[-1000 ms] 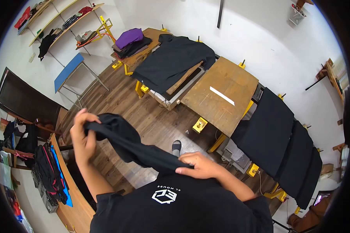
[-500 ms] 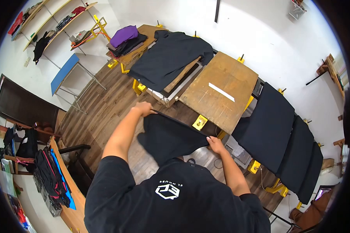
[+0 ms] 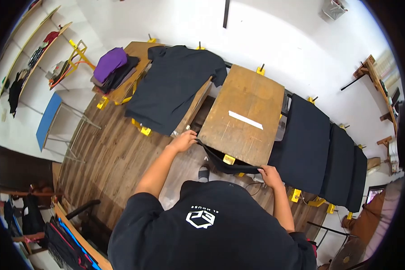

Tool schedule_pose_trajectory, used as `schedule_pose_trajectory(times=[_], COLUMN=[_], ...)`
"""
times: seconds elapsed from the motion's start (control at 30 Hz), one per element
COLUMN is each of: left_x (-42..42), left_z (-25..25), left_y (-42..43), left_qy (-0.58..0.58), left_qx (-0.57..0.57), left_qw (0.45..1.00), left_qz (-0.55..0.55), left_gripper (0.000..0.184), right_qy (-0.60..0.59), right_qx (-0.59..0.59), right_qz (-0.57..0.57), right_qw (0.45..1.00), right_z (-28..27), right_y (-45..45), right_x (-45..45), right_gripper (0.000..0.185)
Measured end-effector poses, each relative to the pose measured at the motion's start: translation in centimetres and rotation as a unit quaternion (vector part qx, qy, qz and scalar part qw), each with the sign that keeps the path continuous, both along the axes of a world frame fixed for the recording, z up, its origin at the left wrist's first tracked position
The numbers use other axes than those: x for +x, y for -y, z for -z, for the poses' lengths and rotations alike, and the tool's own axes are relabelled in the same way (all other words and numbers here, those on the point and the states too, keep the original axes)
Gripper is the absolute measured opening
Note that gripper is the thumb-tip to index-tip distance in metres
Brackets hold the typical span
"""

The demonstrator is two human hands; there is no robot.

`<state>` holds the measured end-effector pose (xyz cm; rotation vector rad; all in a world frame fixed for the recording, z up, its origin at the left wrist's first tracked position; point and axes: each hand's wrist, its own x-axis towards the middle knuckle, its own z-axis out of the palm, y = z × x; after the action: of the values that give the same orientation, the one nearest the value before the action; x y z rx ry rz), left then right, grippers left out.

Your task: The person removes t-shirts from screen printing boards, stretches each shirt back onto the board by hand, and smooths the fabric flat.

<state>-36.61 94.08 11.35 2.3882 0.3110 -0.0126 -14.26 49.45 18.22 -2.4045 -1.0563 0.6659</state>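
Observation:
A black T-shirt is stretched between my two hands at the near end of a bare wooden board. My left hand grips one side of its open edge by the board's left near corner. The other side is pinched in my right hand, near the right near corner. The garment's opening spreads around the board's end, with a yellow bracket showing inside it. A white strip lies across the board's top.
To the left, a dark T-shirt covers another board. Several black-covered boards line the right side. Folded clothes are stacked at the far left, near a blue folding table. Wooden floor lies to the left.
Both hands have moved forward with the black T-shirt, from in front of my body to the board's near end. Its edge now hangs open there. The camera view has shifted.

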Motion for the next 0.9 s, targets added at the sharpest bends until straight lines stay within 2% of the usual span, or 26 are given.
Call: schedule_pose_trajectory(times=[0.03, 0.07, 0.1, 0.13, 0.17, 0.2, 0.27, 0.33, 0.37, 0.4, 0.43, 0.5, 0.63, 0.67, 0.7, 0.73, 0.83, 0.87, 0.9], left_x=[0.6, 1.2, 1.5, 1.8, 2.0, 2.8, 4.0, 5.9, 6.3, 6.9, 7.3, 7.7, 9.5, 11.1, 12.9, 14.9, 22.7, 25.2, 28.0], left_z=[-0.8, -1.9, -2.9, -3.2, -2.3, -3.1, -4.8, 1.8, 2.6, 2.7, 2.8, 1.9, 1.1, -0.5, -1.7, -2.1, -1.7, -0.7, 0.4], left_y=[-0.2, -0.2, -0.1, 0.0, 0.1, 0.3, 0.6, -2.1, -2.0, -1.9, -2.1, -2.8, -4.0, -4.1, -4.1, -4.2, -6.2, -7.2, -8.3], left_qy=[0.052, 0.057, 0.033, 0.005, 0.001, -0.001, -0.099, -0.117, -0.065, -0.066, -0.065, -0.069, -0.039, -0.032, -0.027, 0.045, 0.118, 0.122, 0.105], left_qx=[0.000, -0.006, -0.148, -0.287, -0.376, -0.381, -0.436, -0.276, -0.174, -0.190, -0.190, -0.074, -0.072, -0.108, -0.145, -0.131, -0.083, -0.080, -0.098], left_qw=[0.998, 0.998, 0.988, 0.958, 0.926, 0.924, 0.887, 0.954, 0.983, 0.979, 0.979, 0.995, 0.996, 0.993, 0.988, 0.989, 0.984, 0.984, 0.979], left_qz=[0.032, 0.037, 0.009, -0.020, -0.037, -0.035, -0.115, -0.003, -0.003, -0.027, -0.022, -0.024, -0.036, -0.046, -0.055, -0.054, -0.104, -0.102, -0.148], left_gripper=[0.028, 0.028, 0.028, 0.029, 0.034, 0.034, 0.045, 0.054, 0.058, 0.053, 0.053, 0.049, 0.046, 0.046, 0.046, 0.045, 0.045, 0.045, 0.046], right_qy=[0.045, 0.091, 0.094, 0.012, -0.070, -0.084, -0.057, -0.059, -0.027, -0.001, 0.000, -0.109, -0.108, -0.109, -0.028, 0.054, 0.021, 0.008, 0.035], right_qx=[0.043, 0.083, 0.076, 0.052, 0.029, 0.032, -0.013, -0.116, -0.155, -0.193, -0.192, -0.294, -0.202, -0.199, -0.138, -0.078, -0.080, -0.096, -0.070], right_qz=[-0.021, -0.045, -0.043, -0.016, 0.012, 0.044, 0.108, 0.135, 0.095, 0.045, 0.049, 0.061, 0.090, 0.092, 0.044, -0.006, 0.027, 0.047, 0.045], right_qw=[0.998, 0.991, 0.992, 0.998, 0.997, 0.995, 0.992, 0.982, 0.983, 0.980, 0.980, 0.948, 0.969, 0.969, 0.989, 0.995, 0.996, 0.994, 0.996], right_z=[-0.7, -1.6, -2.9, -4.1, -4.8, -4.4, -4.7, -4.1, -2.8, -1.6, -1.0, -1.7, -3.2, -2.3, -1.3, -0.3, -2.6, -2.7, -2.6], right_y=[0.2, 0.3, 0.4, 0.6, 1.0, 1.6, 2.2, 1.3, 1.0, 0.6, 0.6, -2.3, -3.9, -3.7, -3.2, -2.6, -4.6, -5.1, -5.9], right_x=[0.1, 0.5, 1.3, 2.1, 3.2, 4.4, 6.2, 7.4, 7.6, 7.5, 8.0, 8.8, 11.5, 12.9, 14.7, 16.4, 21.8, 23.7, 26.4], right_gripper=[0.027, 0.028, 0.028, 0.029, 0.031, 0.035, 0.040, 0.049, 0.055, 0.061, 0.061, 0.064, 0.061, 0.061, 0.060, 0.059, 0.059, 0.059, 0.060])
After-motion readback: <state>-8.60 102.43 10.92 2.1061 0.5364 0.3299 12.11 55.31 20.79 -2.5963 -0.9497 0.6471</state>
